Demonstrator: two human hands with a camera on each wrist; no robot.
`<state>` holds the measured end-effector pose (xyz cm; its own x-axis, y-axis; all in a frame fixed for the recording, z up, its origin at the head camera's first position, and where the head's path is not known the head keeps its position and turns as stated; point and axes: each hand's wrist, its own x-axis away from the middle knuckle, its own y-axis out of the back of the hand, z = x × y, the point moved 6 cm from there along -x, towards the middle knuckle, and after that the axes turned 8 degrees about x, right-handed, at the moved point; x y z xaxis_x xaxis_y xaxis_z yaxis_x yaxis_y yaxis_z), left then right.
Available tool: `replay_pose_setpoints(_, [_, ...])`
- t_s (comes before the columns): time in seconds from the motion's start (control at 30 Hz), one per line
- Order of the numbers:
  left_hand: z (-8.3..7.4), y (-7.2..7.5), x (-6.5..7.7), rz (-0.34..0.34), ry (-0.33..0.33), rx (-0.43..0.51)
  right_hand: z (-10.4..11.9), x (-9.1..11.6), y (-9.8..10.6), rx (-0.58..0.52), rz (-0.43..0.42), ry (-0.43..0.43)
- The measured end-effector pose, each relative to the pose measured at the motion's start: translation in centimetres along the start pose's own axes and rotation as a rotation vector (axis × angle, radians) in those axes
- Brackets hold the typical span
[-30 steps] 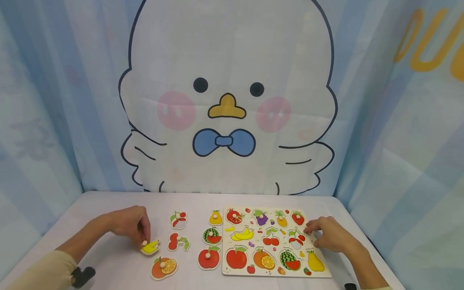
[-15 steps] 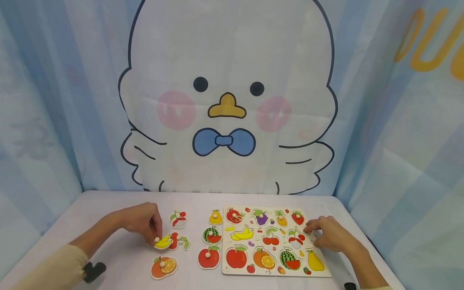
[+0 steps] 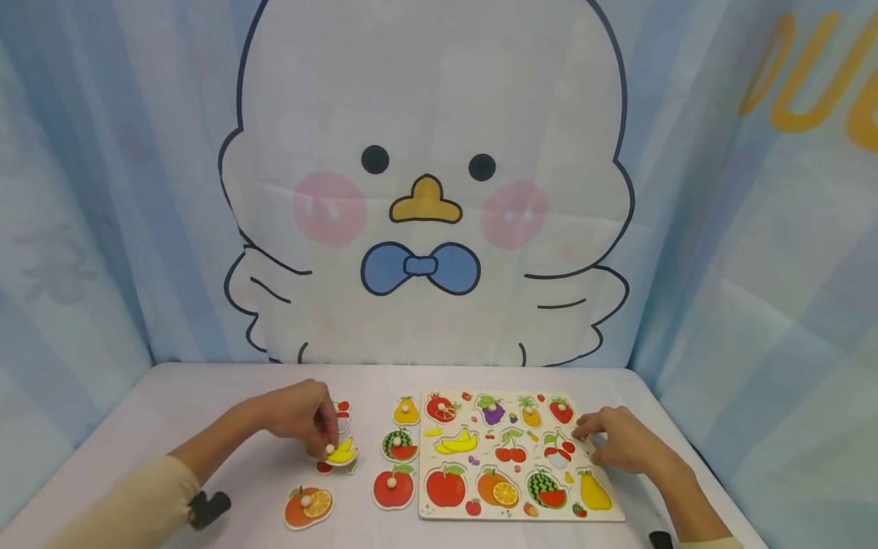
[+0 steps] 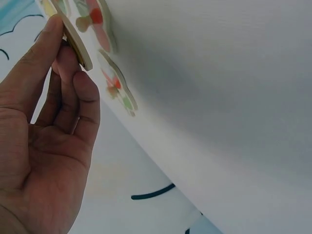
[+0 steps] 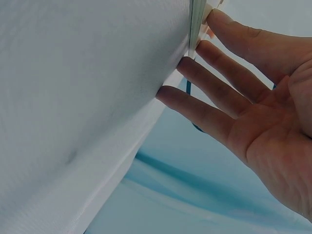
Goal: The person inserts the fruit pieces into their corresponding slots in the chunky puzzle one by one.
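Note:
In the head view my left hand (image 3: pixel 302 413) pinches a wooden banana puzzle piece (image 3: pixel 342 451) and carries it above the table. Beneath it, a cherry piece (image 3: pixel 324 467) is mostly covered. The left wrist view catches the held banana piece (image 4: pixel 77 45) edge-on between thumb and fingers. To the right lies the fruit puzzle board (image 3: pixel 473 515), its banana recess (image 3: pixel 457 441) bare. My right hand (image 3: pixel 620 442) rests at the board's right edge. Seen from the right wrist, its fingers (image 5: pixel 214 80) are extended and touch the board edge (image 5: pixel 196 27) and table.
Left of the board lie loose knobbed pieces: a pear (image 3: pixel 406 412), a watermelon (image 3: pixel 399 445), an apple (image 3: pixel 393 488) and an orange (image 3: pixel 308 508). Another cherry piece (image 3: pixel 344 415) is partly behind my left hand. A printed curtain (image 3: pixel 425 320) stands behind the table.
My left hand has moved to the right with the banana piece, now over the cherry piece. The right hand stays at the board's edge.

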<state>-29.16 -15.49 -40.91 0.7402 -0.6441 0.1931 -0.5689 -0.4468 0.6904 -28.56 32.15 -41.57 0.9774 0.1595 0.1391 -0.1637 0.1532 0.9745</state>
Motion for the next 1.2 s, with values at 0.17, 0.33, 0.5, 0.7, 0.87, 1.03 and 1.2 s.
replay_pose_setpoints(0.17, [-1.1, -0.6, -1.3, 0.01, 0.004, -0.001, 0.0, 0.0, 0.0, -0.003, -0.004, 0.0])
replay_pose_setpoints(0.33, [-2.3, -1.4, -2.7, 0.017, -0.02, -0.029, -0.1, -0.1, -0.1, -0.002, 0.003, -0.01])
replay_pose_setpoints(0.5, [-3.1, -2.1, -4.0, 0.022, -0.043, -0.031, -0.1, -0.2, -0.1, -0.009, 0.011, -0.007])
replay_pose_setpoints(0.7, [-3.7, -2.7, -5.1, 0.03, -0.065, -0.034, 0.0, -0.2, 0.0, -0.012, 0.005, 0.007])
replay_pose_setpoints(0.87, [-4.2, -2.9, -6.0, 0.035, -0.082, -0.036, -0.2, -0.2, 0.0, -0.008, 0.0, -0.001])
replay_pose_setpoints(1.03, [-4.9, -3.3, -6.9, 0.057, -0.096, -0.067, -0.2, -0.3, -0.1, -0.01, 0.007, 0.003])
replay_pose_setpoints(1.2, [-5.5, -3.8, -7.8, 0.069, -0.097, -0.101, -0.2, -0.4, -0.1, -0.011, 0.002, 0.02])
